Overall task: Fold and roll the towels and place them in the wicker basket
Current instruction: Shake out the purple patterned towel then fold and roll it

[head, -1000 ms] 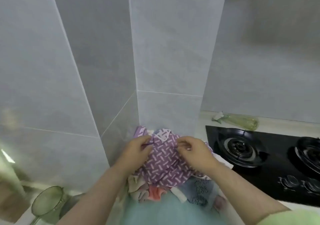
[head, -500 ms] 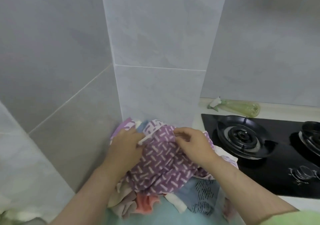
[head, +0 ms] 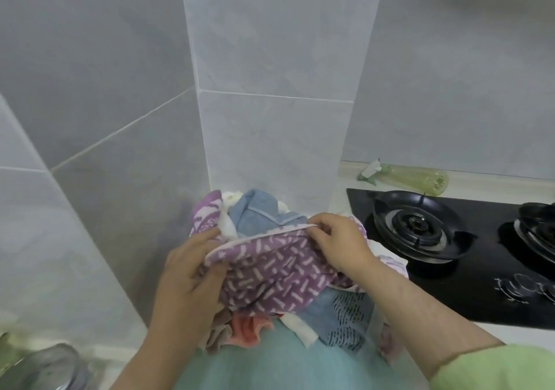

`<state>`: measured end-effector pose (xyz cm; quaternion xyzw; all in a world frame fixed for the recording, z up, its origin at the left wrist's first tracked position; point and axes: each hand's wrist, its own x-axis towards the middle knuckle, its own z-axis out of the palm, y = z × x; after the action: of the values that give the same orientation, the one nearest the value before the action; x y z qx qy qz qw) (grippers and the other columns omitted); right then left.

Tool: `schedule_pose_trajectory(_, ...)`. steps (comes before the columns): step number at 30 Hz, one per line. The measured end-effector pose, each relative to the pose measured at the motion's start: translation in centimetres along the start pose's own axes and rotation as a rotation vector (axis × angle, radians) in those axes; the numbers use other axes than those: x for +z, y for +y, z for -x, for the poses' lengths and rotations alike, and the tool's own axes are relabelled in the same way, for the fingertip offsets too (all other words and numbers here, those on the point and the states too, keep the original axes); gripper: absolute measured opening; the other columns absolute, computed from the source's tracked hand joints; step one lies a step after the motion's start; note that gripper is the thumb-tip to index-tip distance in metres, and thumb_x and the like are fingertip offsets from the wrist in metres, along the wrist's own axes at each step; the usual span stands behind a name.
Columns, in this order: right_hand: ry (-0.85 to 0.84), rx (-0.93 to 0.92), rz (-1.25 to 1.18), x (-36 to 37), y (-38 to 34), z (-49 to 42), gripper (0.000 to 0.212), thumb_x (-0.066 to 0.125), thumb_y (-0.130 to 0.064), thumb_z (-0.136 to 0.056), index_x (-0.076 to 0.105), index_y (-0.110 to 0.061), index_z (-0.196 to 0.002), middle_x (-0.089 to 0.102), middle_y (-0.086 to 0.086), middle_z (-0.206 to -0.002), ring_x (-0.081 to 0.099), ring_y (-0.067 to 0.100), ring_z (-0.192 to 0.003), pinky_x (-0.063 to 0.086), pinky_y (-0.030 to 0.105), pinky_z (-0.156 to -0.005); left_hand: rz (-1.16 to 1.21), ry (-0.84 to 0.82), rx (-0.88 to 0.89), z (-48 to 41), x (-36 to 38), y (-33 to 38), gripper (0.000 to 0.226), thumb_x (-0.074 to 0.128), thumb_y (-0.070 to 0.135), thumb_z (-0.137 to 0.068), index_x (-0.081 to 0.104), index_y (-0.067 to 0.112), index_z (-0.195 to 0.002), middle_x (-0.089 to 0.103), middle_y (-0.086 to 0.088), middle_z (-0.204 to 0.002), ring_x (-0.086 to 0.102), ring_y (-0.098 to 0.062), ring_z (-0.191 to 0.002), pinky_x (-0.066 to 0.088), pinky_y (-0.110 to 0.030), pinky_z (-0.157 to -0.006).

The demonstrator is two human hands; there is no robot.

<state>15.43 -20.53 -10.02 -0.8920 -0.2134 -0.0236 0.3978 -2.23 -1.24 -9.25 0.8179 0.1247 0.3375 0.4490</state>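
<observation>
Purple dash-patterned towel (head: 270, 272) atop towel pile (head: 345, 317), frame centre. Left hand (head: 189, 275) fingers pinch its hemmed edge at 9 o'clock; right hand (head: 339, 242) fingers pinch same edge at 2 o'clock. Gas hob (head: 450, 239) at 3 o'clock of pile

The bare left forearm (head: 156, 347) and bare right forearm (head: 420, 308) are extended forward from the lower edge of the view, converging toward the middle. The left hand (head: 192, 272) is held back-up, with fingers and thumb closed on the left end of a purple cloth towel patterned with white dashes (head: 270, 278). The right hand (head: 339, 242) is set higher and further forward, wrist bent, with thumb and fingers pinched on the towel's white-hemmed upper edge. The hands are apart, and the hem is stretched between them. A light green sleeve (head: 495, 368) is noted near the right elbow.
</observation>
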Motion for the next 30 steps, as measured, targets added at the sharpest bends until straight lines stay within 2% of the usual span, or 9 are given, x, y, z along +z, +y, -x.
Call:
schedule_pose_trajectory(3, 0.063, 0.045, -0.135, -1.1, 0.0, 0.9, 0.012, 0.066, -0.022, -0.092, 0.077, -0.019, -0.091, 0.07, -0.016, -0.08, 0.063, 0.0, -0.077, 0.042, 0.008, -0.07, 0.024, 0.011, -0.134, -0.5, 0.5, 0.7, 0.02, 0.067, 0.014, -0.089, 0.071, 0.033, -0.084, 0.068, 0.019, -0.087, 0.064, -0.01, -0.091, 0.05, -0.034, -0.082)
schedule_pose_trajectory(5, 0.102, 0.052, -0.252, -1.9, -0.4, 1.7, 0.012, 0.067, -0.02, -0.091, 0.078, -0.017, -0.089, 0.07, -0.019, -0.078, 0.062, -0.007, -0.072, 0.045, 0.009, -0.07, 0.115, 0.037, -0.219, -0.9, 0.6, 0.9, 0.015, 0.069, 0.02, -0.088, 0.069, 0.019, -0.073, 0.07, 0.0, -0.073, 0.065, -0.024, -0.077, 0.053, -0.045, -0.075)
schedule_pose_trajectory(8, 0.158, 0.034, -0.324, -3.0, -1.0, 2.8, 0.011, 0.068, -0.021, -0.09, 0.079, -0.02, -0.089, 0.069, -0.023, -0.076, 0.063, -0.009, -0.075, 0.045, 0.007, -0.07, 0.246, 0.05, -0.242, -1.3, 0.8, 1.6, 0.02, 0.062, 0.031, -0.093, 0.069, 0.022, -0.075, 0.071, -0.006, -0.073, 0.066, -0.019, -0.071, 0.054, -0.043, -0.07)
schedule_pose_trajectory(12, 0.194, -0.042, -0.376, -4.3, -2.1, 4.2, 0.015, 0.066, -0.021, -0.092, 0.078, -0.023, -0.083, 0.066, -0.027, -0.063, 0.059, -0.012, -0.063, 0.042, 0.005, -0.062, 0.346, 0.073, -0.18, -1.4, 1.4, 2.5, 0.019, 0.06, 0.024, -0.095, 0.071, 0.023, -0.079, 0.073, 0.004, -0.076, 0.072, -0.022, -0.081, 0.057, -0.039, -0.08)
schedule_pose_trajectory(15, 0.224, -0.042, -0.394, -5.0, -2.8, 5.4, 0.019, 0.065, -0.026, -0.092, 0.075, -0.029, -0.076, 0.07, -0.019, -0.07, 0.06, -0.01, -0.063, 0.044, 0.006, -0.058, 0.391, 0.102, -0.15, -1.2, 1.6, 2.6, 0.019, 0.06, 0.024, -0.095, 0.071, 0.02, -0.08, 0.069, 0.007, -0.067, 0.066, -0.018, -0.073, 0.057, -0.049, -0.084)
schedule_pose_trajectory(20, 0.265, -0.061, -0.474, -4.9, -3.5, 7.9, 0.021, 0.066, -0.03, -0.092, 0.076, -0.018, -0.078, 0.066, -0.002, -0.067, 0.054, 0.011, -0.055, 0.043, 0.019, -0.053, 0.464, 0.137, -0.054, 0.3, 1.8, 3.0, 0.033, 0.06, 0.023, -0.095, 0.065, 0.021, -0.062, 0.058, 0.009, -0.056, 0.057, -0.017, -0.065, 0.055, -0.054, -0.08)
schedule_pose_trajectory(23, 0.301, -0.112, -0.531, -5.0, -4.3, 9.5, 0.02, 0.069, -0.025, -0.089, 0.074, -0.027, -0.07, 0.071, -0.011, -0.064, 0.06, 0.001, -0.056, 0.047, 0.021, -0.058, 0.538, 0.151, 0.013, 1.4, 1.7, 3.7, 0.029, 0.065, 0.025, -0.092, 0.066, 0.008, -0.069, 0.058, -0.004, -0.063, 0.055, -0.02, -0.068, 0.053, -0.06, -0.079)
schedule_pose_trajectory(26, 0.346, -0.108, -0.635, -5.2, -5.2, 11.4, 0.018, 0.075, -0.023, -0.084, 0.073, -0.025, -0.067, 0.067, -0.003, -0.058, 0.057, 0.008, -0.052, 0.044, 0.025, -0.054, 0.55, 0.196, 0.066, 2.7, 1.2, 4.6, 0.028, 0.068, 0.022, -0.09, 0.067, -0.002, -0.075, 0.06, -0.011, -0.066, 0.055, -0.018, -0.066, 0.055, -0.053, -0.074)
schedule_pose_trajectory(30, 0.376, -0.143, -0.686, -5.7, -6.5, 15.2, 0.015, 0.077, -0.022, -0.082, 0.073, -0.022, -0.069, 0.067, 0.002, -0.058, 0.058, 0.011, -0.052, 0.045, 0.02, -0.047, 0.545, 0.219, 0.115, 5.5, -0.6, 6.0, 0.023, 0.068, 0.021, -0.09, 0.07, 0.001, -0.078, 0.053, -0.009, -0.065, 0.049, -0.015, -0.061, 0.05, -0.038, -0.065)
